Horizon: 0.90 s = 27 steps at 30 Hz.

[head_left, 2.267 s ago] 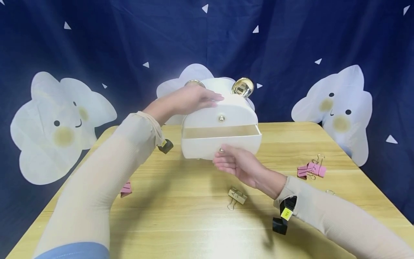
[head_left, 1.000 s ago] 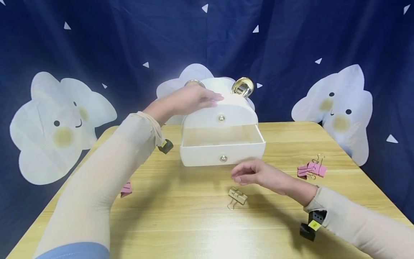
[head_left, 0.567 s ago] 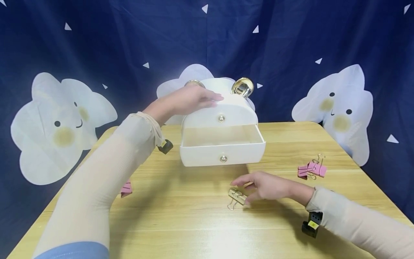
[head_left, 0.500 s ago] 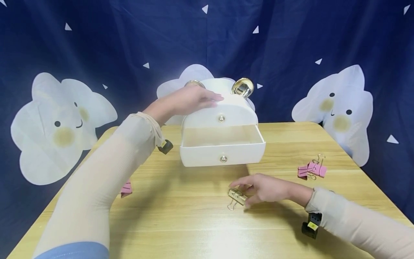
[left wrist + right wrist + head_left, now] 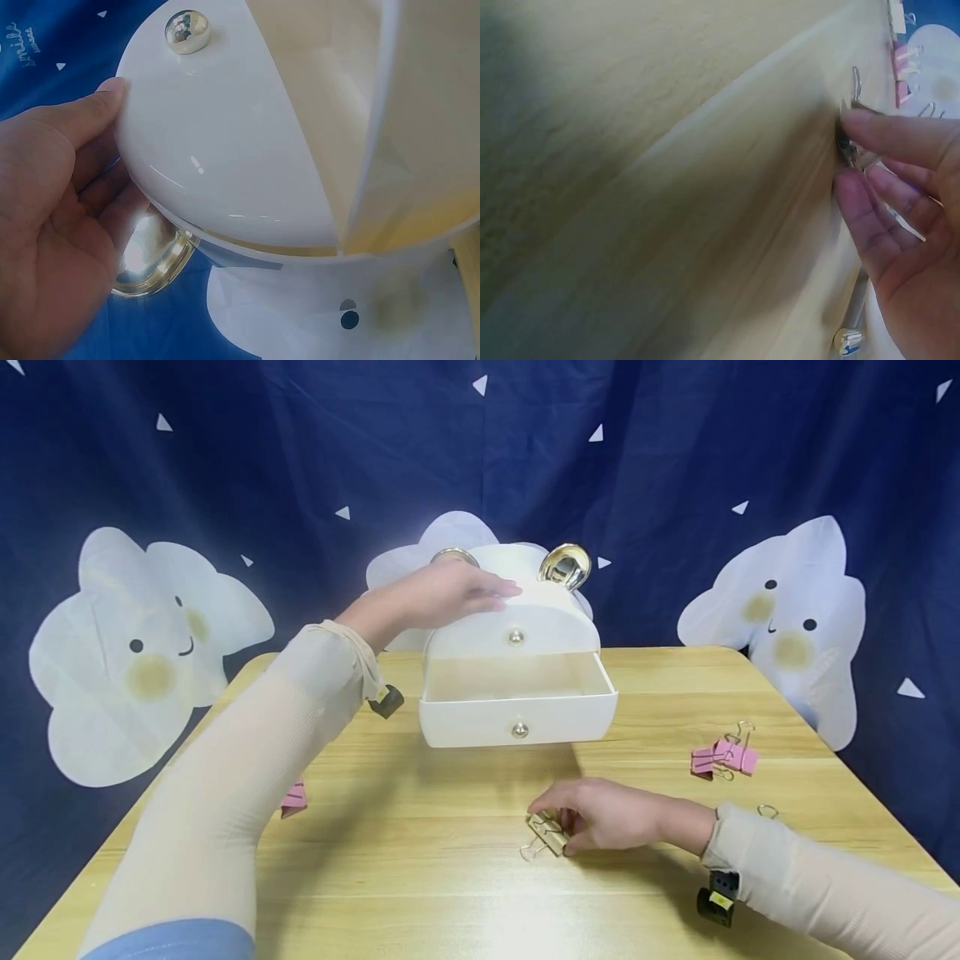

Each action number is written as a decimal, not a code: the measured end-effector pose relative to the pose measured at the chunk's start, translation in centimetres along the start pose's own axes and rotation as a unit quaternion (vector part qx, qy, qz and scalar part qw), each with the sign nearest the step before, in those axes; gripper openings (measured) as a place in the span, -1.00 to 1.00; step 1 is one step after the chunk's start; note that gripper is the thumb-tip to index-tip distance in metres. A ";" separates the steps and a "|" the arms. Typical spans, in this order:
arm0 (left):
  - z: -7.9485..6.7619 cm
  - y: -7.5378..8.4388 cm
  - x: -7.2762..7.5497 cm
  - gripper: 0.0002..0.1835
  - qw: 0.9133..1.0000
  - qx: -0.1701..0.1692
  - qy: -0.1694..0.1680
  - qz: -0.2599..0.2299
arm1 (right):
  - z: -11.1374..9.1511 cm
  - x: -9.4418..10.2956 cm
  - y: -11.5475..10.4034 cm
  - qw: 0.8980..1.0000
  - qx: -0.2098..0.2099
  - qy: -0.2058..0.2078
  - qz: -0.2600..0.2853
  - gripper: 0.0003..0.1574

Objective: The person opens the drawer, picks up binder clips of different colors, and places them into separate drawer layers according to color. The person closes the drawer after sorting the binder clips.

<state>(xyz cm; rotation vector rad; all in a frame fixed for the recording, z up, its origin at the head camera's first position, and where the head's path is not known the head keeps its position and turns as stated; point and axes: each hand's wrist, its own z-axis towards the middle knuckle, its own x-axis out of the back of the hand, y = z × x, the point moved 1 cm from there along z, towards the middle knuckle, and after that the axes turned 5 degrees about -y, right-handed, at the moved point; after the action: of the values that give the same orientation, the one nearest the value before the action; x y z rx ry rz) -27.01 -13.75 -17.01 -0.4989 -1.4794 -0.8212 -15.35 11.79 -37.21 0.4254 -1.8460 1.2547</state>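
Observation:
A white two-drawer storage box [image 5: 555,628] stands toward the back of the table, with gold ear-shaped discs [image 5: 567,567] on top. Its lower drawer [image 5: 465,725] is pulled out, and nothing shows inside. My left hand [image 5: 450,593] rests on the box's curved top; in the left wrist view its thumb touches the front edge beside the upper knob [image 5: 187,31]. In front of the drawer, my right hand [image 5: 611,814] pinches a gold binder clip [image 5: 549,835] between thumb and fingers, low over the tabletop. The right wrist view has the clip mostly hidden by the fingers.
Pink binder clips [image 5: 738,757] lie at the right of the table. Another pink clip [image 5: 294,797] is partly hidden behind the left forearm. A wire loop [image 5: 767,811] shows just above the right sleeve. A dark blue curtain [image 5: 300,435] hangs behind the table.
The right hand has left the lower drawer's knob after the drawer slid further out. It has moved down to the gold binder clip and gripped it. The left hand has stayed on the box.

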 end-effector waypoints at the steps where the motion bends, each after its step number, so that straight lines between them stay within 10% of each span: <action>1: 0.0 0.0 0.0 -0.61 1.000 0.000 -0.001 0.001 | 0.0 0.0 -0.1 1.000 -0.001 -0.003 -0.002 -0.22; 12: 0.0 -0.1 0.0 -0.61 1.000 -0.004 0.004 0.012 | -0.3 2.1 -1.8 0.998 0.027 0.032 -0.057 -0.27; 27: 0.0 0.0 0.0 -0.61 1.000 0.000 0.007 0.014 | -1.2 7.6 -4.9 0.993 0.055 0.099 0.023 -0.26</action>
<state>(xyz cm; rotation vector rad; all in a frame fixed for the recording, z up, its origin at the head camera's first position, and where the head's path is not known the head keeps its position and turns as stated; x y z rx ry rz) -27.04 -13.76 -17.04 -0.5104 -1.4561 -0.8015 -16.00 11.96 -28.14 0.3067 -1.6335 1.3839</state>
